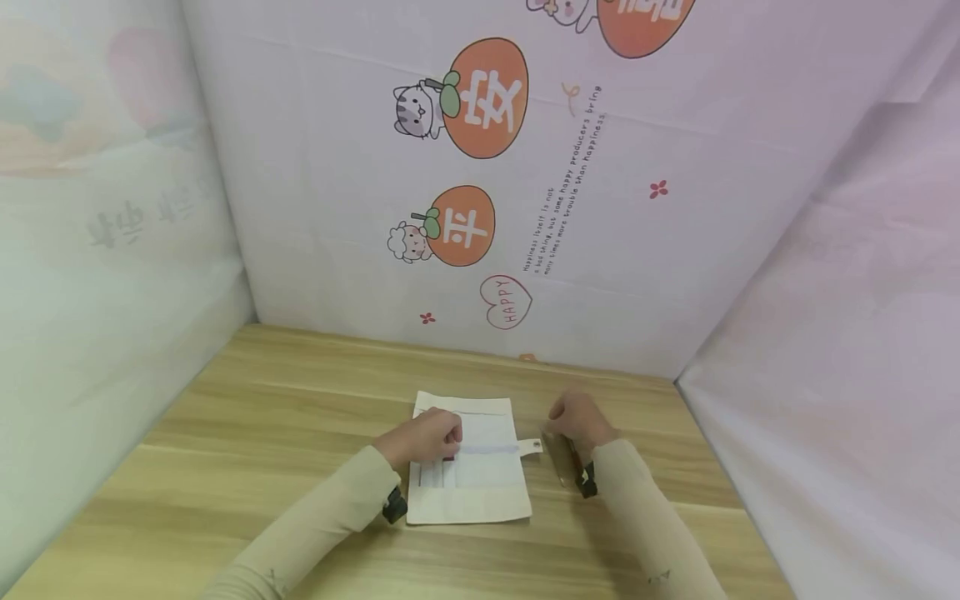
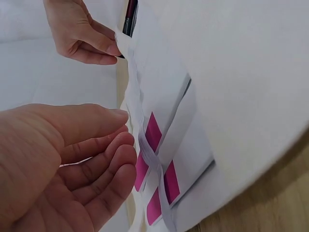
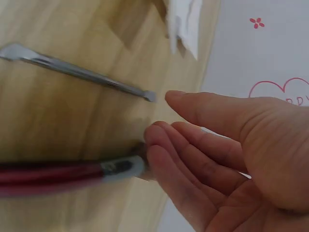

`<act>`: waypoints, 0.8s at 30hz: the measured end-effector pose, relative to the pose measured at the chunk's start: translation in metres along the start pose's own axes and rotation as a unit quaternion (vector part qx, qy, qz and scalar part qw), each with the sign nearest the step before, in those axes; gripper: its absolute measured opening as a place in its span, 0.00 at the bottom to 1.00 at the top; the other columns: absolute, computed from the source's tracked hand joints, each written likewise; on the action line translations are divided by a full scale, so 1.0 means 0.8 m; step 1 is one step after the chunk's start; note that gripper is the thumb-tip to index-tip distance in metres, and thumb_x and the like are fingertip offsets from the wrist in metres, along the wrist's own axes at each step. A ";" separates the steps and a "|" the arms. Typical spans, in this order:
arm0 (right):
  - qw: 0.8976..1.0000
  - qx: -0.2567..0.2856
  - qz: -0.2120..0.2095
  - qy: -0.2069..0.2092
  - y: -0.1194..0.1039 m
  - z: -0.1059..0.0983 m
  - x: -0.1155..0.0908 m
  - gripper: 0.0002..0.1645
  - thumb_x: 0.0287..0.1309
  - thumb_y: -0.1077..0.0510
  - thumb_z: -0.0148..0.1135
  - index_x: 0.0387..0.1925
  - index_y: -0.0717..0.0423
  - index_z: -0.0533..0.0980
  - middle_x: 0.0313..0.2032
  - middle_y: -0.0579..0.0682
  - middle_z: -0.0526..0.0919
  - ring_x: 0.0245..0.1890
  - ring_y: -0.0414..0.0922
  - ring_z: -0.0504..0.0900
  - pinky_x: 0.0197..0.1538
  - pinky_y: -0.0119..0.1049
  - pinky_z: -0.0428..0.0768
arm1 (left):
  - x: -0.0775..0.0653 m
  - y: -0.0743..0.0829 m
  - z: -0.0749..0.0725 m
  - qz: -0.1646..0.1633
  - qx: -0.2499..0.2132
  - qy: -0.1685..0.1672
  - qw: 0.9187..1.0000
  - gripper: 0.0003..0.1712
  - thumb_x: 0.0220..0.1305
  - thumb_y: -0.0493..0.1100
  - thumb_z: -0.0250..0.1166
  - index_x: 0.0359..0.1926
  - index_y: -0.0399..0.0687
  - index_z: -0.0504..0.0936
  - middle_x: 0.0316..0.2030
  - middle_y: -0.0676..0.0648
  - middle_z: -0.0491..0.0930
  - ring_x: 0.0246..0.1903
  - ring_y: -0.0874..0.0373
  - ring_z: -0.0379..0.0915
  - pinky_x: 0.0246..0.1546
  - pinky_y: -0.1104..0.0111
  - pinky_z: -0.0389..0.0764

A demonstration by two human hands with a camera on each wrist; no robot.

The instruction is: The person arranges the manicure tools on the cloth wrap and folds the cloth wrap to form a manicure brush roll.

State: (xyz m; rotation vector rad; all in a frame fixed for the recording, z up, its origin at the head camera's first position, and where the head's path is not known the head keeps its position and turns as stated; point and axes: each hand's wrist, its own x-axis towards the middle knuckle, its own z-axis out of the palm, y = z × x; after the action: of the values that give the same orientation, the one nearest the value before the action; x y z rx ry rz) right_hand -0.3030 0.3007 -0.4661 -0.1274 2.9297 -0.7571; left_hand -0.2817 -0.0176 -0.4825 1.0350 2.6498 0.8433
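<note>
White and opened flat, the case (image 1: 468,507) lies under the left hand (image 1: 423,437) and to the left of the right hand (image 1: 579,417); a pale purple band (image 1: 487,449) runs across its inside, just beside the left fingertips, with pink patches (image 2: 171,181) showing at that band; a short strap (image 1: 529,447) with a snap sticks out of the case towards the right hand. The left hand is loosely bent, thumb apart from the fingers and nothing visibly pinched; whether it touches the band I cannot tell. The right hand has its thumb and fingers parted around a gap; a metal stick (image 3: 87,72) points at that gap from beside the thumb tip, and a red-handled stick (image 3: 58,178) ends at the fingertips, its contact with them blurred and uncertain.

The step in hand looks like reaching for one of these two sticks while the left hand minds the case; the next move seems to call for the right thumb and fingers to close on one stick, and for the left hand to keep the band within easy reach.

Farther out, the wooden table (image 1: 225,467) spreads beneath both hands; a printed white cloth (image 1: 337,250) stands beyond them; dark wrist straps (image 1: 394,505) sit just behind the hands, at the sleeves (image 1: 322,517).
</note>
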 end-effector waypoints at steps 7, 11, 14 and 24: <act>0.999 -0.022 -0.006 0.031 -0.006 0.018 0.004 0.08 0.54 0.63 0.76 0.30 0.66 0.85 0.35 0.57 0.87 0.33 0.49 0.81 0.39 0.43 0.85 | 0.005 0.000 0.009 -0.009 0.013 -0.008 1.000 0.03 0.68 0.31 0.64 0.37 0.39 0.83 0.31 0.50 0.79 0.33 0.60 0.72 0.43 0.65 0.79; 0.999 -0.041 -0.005 0.030 -0.012 0.023 0.007 0.07 0.51 0.66 0.76 0.23 0.64 0.85 0.27 0.54 0.86 0.26 0.44 0.78 0.31 0.36 0.80 | 0.007 0.000 0.013 -0.009 0.025 -0.006 1.000 0.03 0.66 0.30 0.64 0.36 0.40 0.83 0.30 0.51 0.78 0.35 0.60 0.71 0.44 0.64 0.79; 0.998 -0.057 0.003 0.019 -0.016 0.023 0.010 0.09 0.51 0.66 0.76 0.19 0.63 0.85 0.22 0.53 0.86 0.22 0.42 0.75 0.28 0.34 0.78 | 0.009 0.000 0.016 -0.019 0.034 -0.008 0.999 0.04 0.68 0.31 0.64 0.36 0.40 0.84 0.31 0.51 0.79 0.35 0.60 0.72 0.44 0.65 0.79; 0.998 -0.058 0.033 -0.016 -0.013 0.021 0.024 0.06 0.49 0.67 0.75 0.20 0.61 0.86 0.25 0.53 0.90 0.29 0.48 0.84 0.39 0.44 0.86 | 0.010 0.006 0.021 -0.005 0.066 0.009 0.998 0.05 0.69 0.31 0.67 0.33 0.41 0.84 0.30 0.50 0.82 0.32 0.61 0.71 0.40 0.64 0.78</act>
State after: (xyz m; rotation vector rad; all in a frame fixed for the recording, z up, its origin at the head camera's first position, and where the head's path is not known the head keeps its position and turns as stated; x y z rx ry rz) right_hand -0.3191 0.2811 -0.4774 -0.0514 2.9306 -0.5708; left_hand -0.2792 -0.0017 -0.4932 1.0465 2.7545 0.6864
